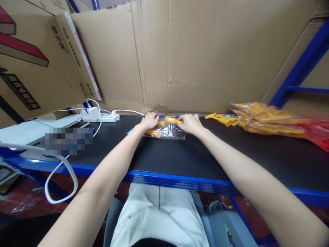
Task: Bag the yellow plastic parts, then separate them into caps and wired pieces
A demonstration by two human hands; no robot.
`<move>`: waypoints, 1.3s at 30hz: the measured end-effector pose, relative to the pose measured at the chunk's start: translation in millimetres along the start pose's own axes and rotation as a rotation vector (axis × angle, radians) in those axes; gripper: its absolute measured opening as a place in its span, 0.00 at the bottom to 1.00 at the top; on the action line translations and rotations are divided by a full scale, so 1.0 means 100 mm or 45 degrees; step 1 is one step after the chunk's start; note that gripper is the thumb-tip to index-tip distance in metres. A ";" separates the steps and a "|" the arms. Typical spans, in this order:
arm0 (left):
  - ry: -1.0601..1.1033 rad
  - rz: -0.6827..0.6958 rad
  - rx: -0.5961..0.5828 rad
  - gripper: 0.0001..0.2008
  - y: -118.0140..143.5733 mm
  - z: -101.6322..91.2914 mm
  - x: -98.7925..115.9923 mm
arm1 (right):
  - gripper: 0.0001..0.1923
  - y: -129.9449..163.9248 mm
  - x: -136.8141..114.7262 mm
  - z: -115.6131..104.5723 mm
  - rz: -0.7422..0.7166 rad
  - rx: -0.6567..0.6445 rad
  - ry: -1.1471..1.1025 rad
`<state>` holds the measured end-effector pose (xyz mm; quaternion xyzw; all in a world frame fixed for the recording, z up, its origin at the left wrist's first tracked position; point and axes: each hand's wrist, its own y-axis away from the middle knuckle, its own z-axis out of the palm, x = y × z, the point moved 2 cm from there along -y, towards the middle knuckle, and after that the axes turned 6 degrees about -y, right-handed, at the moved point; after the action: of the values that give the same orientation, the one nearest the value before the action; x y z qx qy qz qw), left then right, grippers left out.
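1. Clear plastic bag (168, 131) with yellow plastic pieces inside is seen lying flat at the centre of the frame, on the black work surface (180, 154), close to its far edge where the upright brown cardboard sheet (205, 55) stands.
2. The bag's left end is pinched by the left hand (149, 121), fingers curled together on it; the right end, with a yellow piece (171, 120) poking out, is gripped by the right hand (190, 123), fingers closed on it.
3. Two bare forearms are stretched across the surface; open black room is left in front of the bag down to the blue metal front edge (164, 178), and to either side of both hands.
4. One heap of bagged yellow plastic pieces (267, 121) is seen at the right of the frame, well apart from the right hand; red plastic film (318, 132) lies beside it.
5. One white power strip (106, 117) with white cables (61, 178) is placed left of the left hand, near the far edge.
6. One printed cardboard box (38, 58) fills the upper left; its writing cannot be read.
7. A blurred patch is seen at the left edge.
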<state>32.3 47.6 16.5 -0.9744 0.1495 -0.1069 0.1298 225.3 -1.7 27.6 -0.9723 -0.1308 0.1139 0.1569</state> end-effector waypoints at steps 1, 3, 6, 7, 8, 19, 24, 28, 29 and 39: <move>0.022 0.065 -0.120 0.21 0.00 0.08 -0.07 | 0.14 -0.01 0.02 -0.01 0.051 0.007 -0.005; 0.045 0.045 -0.266 0.22 0.01 0.18 -0.15 | 0.13 -0.01 0.06 -0.04 0.172 0.017 -0.008; 0.033 -0.002 -0.308 0.23 0.00 0.25 -0.14 | 0.13 0.00 0.07 -0.05 0.288 0.000 0.043; 0.023 0.011 -0.307 0.24 -0.01 0.25 -0.12 | 0.13 0.01 0.06 -0.05 0.292 -0.007 0.074; 0.012 0.034 -0.309 0.24 -0.02 0.26 -0.10 | 0.13 0.02 0.04 -0.04 0.282 -0.015 0.105; 0.027 0.132 -0.278 0.24 -0.01 0.29 -0.09 | 0.12 0.00 0.01 0.02 0.126 -0.122 -0.011; 0.042 0.163 -0.261 0.24 0.02 0.26 -0.05 | 0.11 -0.02 0.09 0.07 0.132 -0.118 -0.159; 0.077 0.165 -0.263 0.24 0.05 0.24 -0.02 | 0.12 -0.04 0.09 0.22 0.004 -0.102 -0.180; 0.097 0.148 -0.254 0.23 0.05 0.24 -0.01 | 0.13 -0.04 0.08 0.26 -0.022 -0.109 -0.186; 0.203 0.074 -0.102 0.20 0.06 0.27 -0.01 | 0.15 -0.05 -0.03 0.32 -0.233 -0.087 -0.463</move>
<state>36.4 48.0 -10.6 -0.9624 0.1919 -0.1743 0.0814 212.9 10.8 -0.1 -0.9245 -0.2487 0.2682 0.1074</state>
